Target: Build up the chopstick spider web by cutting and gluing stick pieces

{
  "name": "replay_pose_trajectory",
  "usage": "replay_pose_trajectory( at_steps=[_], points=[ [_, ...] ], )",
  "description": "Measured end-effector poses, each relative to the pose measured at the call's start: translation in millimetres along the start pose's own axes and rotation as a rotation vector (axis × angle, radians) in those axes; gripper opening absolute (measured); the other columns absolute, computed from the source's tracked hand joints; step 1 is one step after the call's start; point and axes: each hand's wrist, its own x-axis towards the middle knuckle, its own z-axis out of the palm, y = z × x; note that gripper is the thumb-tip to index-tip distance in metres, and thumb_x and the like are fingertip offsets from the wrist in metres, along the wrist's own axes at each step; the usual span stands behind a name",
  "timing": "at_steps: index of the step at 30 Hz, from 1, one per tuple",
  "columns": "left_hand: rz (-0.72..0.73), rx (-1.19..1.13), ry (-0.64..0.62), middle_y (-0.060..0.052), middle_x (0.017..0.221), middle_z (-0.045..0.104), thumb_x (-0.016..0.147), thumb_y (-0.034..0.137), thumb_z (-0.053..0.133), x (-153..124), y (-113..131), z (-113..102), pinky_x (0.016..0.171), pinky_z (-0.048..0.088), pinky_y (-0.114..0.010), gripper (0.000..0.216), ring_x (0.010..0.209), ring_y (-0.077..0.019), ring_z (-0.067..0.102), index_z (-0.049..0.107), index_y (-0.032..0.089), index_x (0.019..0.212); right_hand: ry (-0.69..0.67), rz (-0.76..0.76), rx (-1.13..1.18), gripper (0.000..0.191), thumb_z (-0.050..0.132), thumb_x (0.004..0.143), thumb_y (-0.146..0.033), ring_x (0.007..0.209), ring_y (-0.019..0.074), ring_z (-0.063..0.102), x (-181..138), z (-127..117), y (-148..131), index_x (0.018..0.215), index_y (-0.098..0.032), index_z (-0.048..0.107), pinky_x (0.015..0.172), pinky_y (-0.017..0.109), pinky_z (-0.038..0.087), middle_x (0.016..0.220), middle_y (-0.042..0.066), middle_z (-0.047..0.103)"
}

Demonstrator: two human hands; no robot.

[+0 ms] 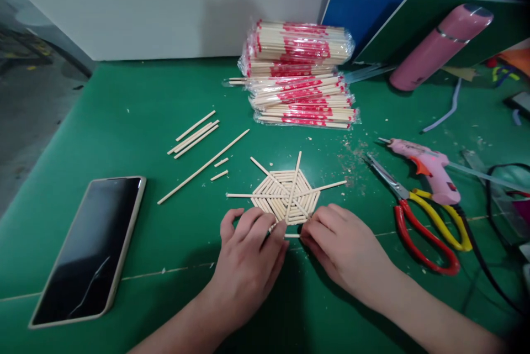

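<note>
Green mat [124, 122]: your left hand [248, 257] and right hand [345, 246] sit at the near edge of the stick hexagon [285, 199], fingers curled, tips pinching a short stick [292, 236] between them. Phone [89, 249] well left of the hexagon, scissors [418, 221] and glue gun [426, 169] right of it, chopstick packs [300, 75] beyond.

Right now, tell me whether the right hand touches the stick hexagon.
Touching. Head view: the right hand has fingertips on the stick hexagon at its near edge, no gap.
</note>
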Motion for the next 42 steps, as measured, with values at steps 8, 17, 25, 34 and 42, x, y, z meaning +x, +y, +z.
replay_pose_trajectory(
  at_steps=[8, 17, 25, 34, 42],
  points=[
    [-0.014, 0.01, -0.013, -0.005, 0.092, 0.061, 0.082, 0.021, 0.046, 1, -1, 1, 0.089, 0.027, -0.046, 0.017, 0.094, -0.0221, 0.05, 0.059, 0.018, 0.093, -0.006, 0.004, 0.004, 0.019, 0.041, 0.085, -0.02, 0.07, 0.0161, 0.044, 5, -7, 4, 0.077, -0.017, 0.058, 0.062, 0.028, 0.034, 0.073, 0.004, 0.053],
    [-0.013, 0.02, -0.001, -0.005, 0.091, 0.061, 0.082, 0.021, 0.047, 0, -1, 4, 0.088, 0.029, -0.046, 0.016, 0.094, -0.0223, 0.05, 0.059, 0.019, 0.092, 0.003, -0.006, -0.004, 0.02, 0.041, 0.085, -0.02, 0.07, 0.0157, 0.044, 6, -7, 6, 0.077, -0.017, 0.059, 0.062, 0.028, 0.034, 0.073, 0.005, 0.053],
    [-0.003, 0.014, 0.022, -0.005, 0.09, 0.062, 0.081, 0.019, 0.048, 1, -1, 3, 0.087, 0.03, -0.045, 0.014, 0.092, -0.0213, 0.051, 0.059, 0.018, 0.09, 0.011, -0.013, 0.009, 0.019, 0.042, 0.085, -0.021, 0.069, 0.015, 0.044, 7, -6, 8, 0.077, -0.018, 0.059, 0.062, 0.027, 0.034, 0.073, 0.004, 0.054],
    [0.0, 0.016, 0.027, -0.005, 0.089, 0.062, 0.081, 0.018, 0.049, 0, -1, 3, 0.087, 0.03, -0.044, 0.013, 0.092, -0.021, 0.051, 0.059, 0.018, 0.089, 0.147, 0.06, 0.17, 0.01, 0.051, 0.08, -0.023, 0.068, 0.0133, 0.044, 0, -4, 13, 0.073, -0.018, 0.046, 0.061, 0.025, 0.035, 0.071, 0.0, 0.05],
    [0.017, 0.04, -0.047, -0.006, 0.097, 0.057, 0.082, 0.019, 0.043, 1, 1, 4, 0.091, 0.024, -0.047, 0.026, 0.098, -0.0225, 0.046, 0.057, 0.025, 0.104, 0.147, 0.26, 0.239, 0.018, 0.057, 0.07, -0.021, 0.067, 0.0133, 0.045, -12, -3, 15, 0.08, -0.019, 0.042, 0.059, 0.025, 0.036, 0.073, 0.0, 0.048]
  ],
)
